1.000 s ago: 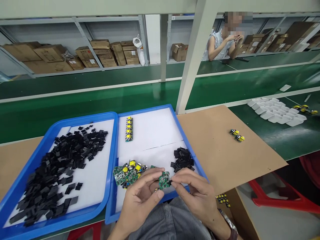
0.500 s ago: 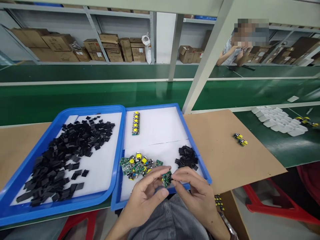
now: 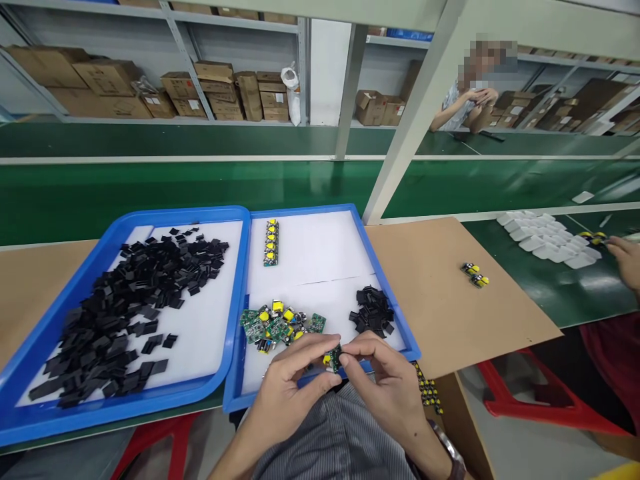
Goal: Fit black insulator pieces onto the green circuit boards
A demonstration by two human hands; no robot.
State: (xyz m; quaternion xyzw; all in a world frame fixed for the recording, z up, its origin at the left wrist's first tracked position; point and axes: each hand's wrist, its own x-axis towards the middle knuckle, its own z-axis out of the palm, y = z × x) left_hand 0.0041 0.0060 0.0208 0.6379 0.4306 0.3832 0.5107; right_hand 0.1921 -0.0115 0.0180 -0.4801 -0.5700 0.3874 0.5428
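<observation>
In front of my lap, the fingers and thumb of my left hand (image 3: 300, 380) pinch a small green circuit board (image 3: 335, 358) with a yellow-topped part on it. My right hand (image 3: 383, 380) has thumb and forefinger closed at the board's right edge, on a small black piece (image 3: 341, 358) lying against the board; the fingertips partly hide it. Just beyond my left hand lies a heap of similar circuit boards (image 3: 276, 325). A small pile of black pieces (image 3: 373, 311) rests beyond my right hand. Both heaps are in the right blue tray (image 3: 361, 235).
A row of boards (image 3: 271, 243) stands at that tray's back left. Another blue tray (image 3: 231, 353) holds many black pieces (image 3: 150, 287). On brown cardboard (image 3: 415, 267) sit two boards (image 3: 475, 275). White containers (image 3: 550, 239) and another person's hand (image 3: 625, 257) are at right.
The board in my hands has turned more edge-on, and my right fingers have closed further against it. Another person's hand has appeared at the far right, at the boards there.
</observation>
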